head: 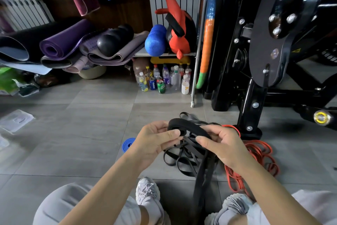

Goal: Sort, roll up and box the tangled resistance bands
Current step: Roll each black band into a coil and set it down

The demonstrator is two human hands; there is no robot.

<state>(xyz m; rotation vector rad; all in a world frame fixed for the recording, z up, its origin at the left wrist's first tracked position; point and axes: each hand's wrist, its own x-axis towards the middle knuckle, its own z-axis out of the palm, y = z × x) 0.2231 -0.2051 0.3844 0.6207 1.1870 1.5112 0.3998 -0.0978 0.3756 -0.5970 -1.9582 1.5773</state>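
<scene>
A wide black resistance band (184,126) is partly rolled into a coil held above the floor. My left hand (156,142) pinches the coiled end. My right hand (221,144) grips the band's flat run just right of the coil, and the rest of it hangs down between my feet. Under my hands lies a tangle of thin black bands (182,159). A heap of red bands (255,159) sits to the right. A rolled blue band (127,144) rests on the tiles left of my left wrist.
A clear plastic box (15,121) lies on the floor at far left. Several bottles and cans (162,80) stand under a shelf of yoga mats (65,42). A black exercise machine (264,51) fills the right, its base near the red bands. My shoes (147,193) are below.
</scene>
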